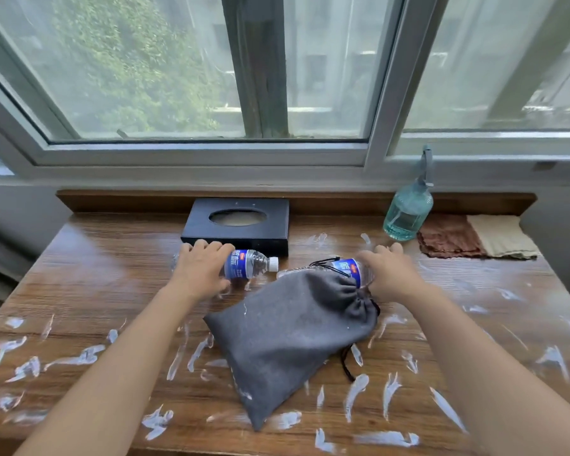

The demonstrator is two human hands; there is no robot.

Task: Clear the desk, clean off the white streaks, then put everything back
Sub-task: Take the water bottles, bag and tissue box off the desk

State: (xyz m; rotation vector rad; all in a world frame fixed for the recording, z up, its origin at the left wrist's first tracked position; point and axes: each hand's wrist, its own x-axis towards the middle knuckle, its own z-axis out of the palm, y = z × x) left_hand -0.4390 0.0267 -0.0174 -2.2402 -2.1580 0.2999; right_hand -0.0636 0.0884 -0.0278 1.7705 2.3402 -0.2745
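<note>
A wooden desk [106,281] is smeared with white streaks [79,357] across its front and right side. Two small water bottles with blue labels lie on their sides in the middle. My left hand [199,268] grips the left bottle [252,263], whose white cap points right. My right hand [390,273] grips the right bottle [348,269], which is partly hidden behind the mouth of a grey drawstring pouch [290,337]. The pouch lies flat between my forearms.
A black tissue box [237,223] sits at the back centre. A teal glass spray bottle [408,209] stands at the back right, beside a folded brown and beige cloth [474,238]. A window frame rises behind the desk's raised back edge.
</note>
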